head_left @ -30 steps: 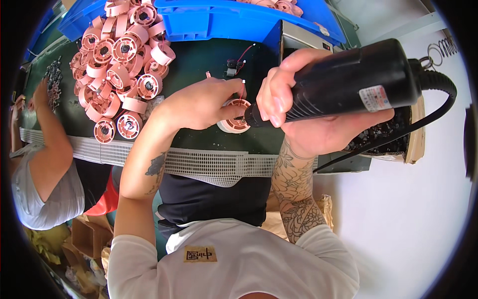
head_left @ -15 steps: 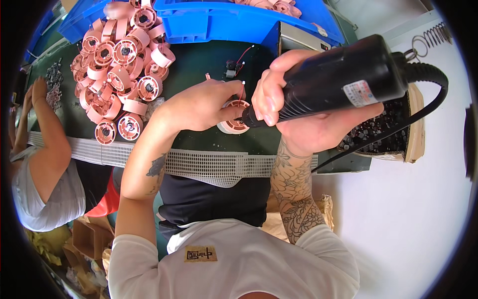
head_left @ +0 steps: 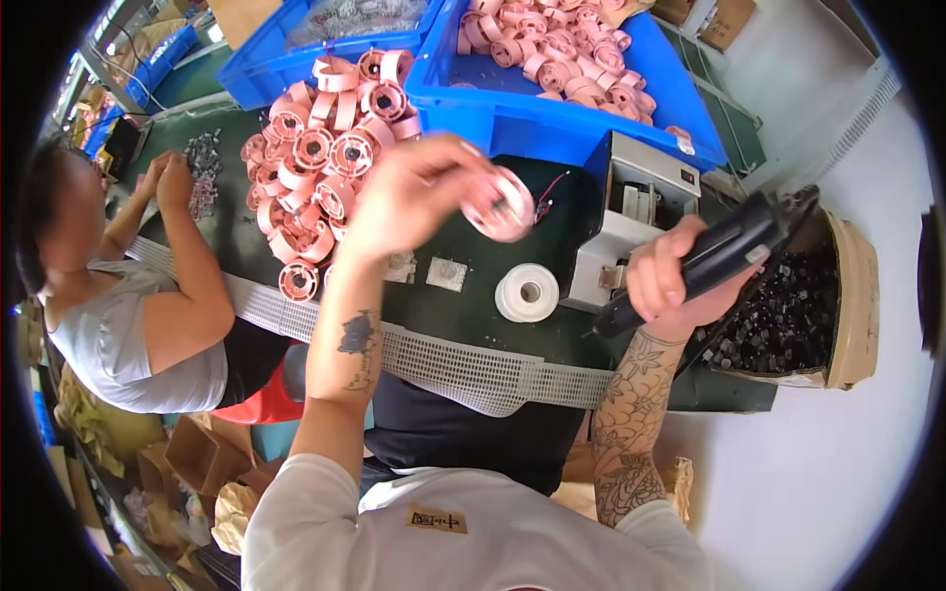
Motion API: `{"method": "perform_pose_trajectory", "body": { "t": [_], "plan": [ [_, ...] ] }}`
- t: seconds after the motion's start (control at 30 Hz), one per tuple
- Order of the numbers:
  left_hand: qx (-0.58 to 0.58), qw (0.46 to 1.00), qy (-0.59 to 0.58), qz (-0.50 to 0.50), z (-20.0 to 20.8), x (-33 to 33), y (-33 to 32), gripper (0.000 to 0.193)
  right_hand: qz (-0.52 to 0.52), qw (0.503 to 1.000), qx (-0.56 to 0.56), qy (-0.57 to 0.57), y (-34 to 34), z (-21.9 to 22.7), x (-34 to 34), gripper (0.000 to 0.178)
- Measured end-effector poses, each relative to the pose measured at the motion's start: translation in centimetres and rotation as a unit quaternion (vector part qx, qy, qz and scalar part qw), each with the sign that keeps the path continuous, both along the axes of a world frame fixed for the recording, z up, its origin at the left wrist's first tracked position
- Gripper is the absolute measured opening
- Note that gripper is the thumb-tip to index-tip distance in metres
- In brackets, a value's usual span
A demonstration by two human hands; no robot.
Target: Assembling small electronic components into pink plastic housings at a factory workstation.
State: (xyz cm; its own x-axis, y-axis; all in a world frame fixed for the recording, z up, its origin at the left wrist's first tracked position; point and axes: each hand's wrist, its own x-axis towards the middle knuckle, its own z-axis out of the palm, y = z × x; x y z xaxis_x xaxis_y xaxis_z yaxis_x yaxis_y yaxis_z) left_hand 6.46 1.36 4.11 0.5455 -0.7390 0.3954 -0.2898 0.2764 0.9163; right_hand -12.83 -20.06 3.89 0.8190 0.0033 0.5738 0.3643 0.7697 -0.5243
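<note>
My left hand [head_left: 406, 197], smeared by motion, is raised over the table with a pink round plastic housing [head_left: 501, 209] at its fingertips. A black electric screwdriver [head_left: 724, 254] is gripped in my right hand [head_left: 655, 278], its tip angled down to the left. Between the hands, a white round fixture [head_left: 508, 307] with a hole in its centre rests on the green tabletop. Just beyond the held housing lies a small part with red wires [head_left: 544, 209], partly hidden. To the left of my left hand rises a heap of pink round housings [head_left: 313, 148], some with dark centres.
Blue crates [head_left: 552, 133] stand at the back, one with pink parts. Beside my right hand is a grey metal device [head_left: 631, 167]. A cardboard box [head_left: 855, 305] of small black parts sits at right. At left, a co-worker's hands [head_left: 168, 179] are near small parts.
The pink housing has left the white fixture in my left hand, up and away from the screwdriver. My right hand has drawn the screwdriver back right and lower. The view has shifted.
</note>
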Motion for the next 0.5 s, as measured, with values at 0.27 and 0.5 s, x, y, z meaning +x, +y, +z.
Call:
{"method": "perform_pose_trajectory", "body": {
  "t": [0.27, 0.5],
  "plan": [
    [0.132, 0.756, -0.221, 0.602, 3.0, 19.5, 11.0, 0.031, -0.020, 0.998, 0.042, 0.039, 1.4, 0.7, 0.2, 0.105],
    [0.275, 0.678, -0.382, 0.564, 5.6, 16.2, 1.1, 0.038, -0.011, 0.998, 0.050, 0.023, 0.4, -0.1, 0.1, 0.106]
  ]
}}
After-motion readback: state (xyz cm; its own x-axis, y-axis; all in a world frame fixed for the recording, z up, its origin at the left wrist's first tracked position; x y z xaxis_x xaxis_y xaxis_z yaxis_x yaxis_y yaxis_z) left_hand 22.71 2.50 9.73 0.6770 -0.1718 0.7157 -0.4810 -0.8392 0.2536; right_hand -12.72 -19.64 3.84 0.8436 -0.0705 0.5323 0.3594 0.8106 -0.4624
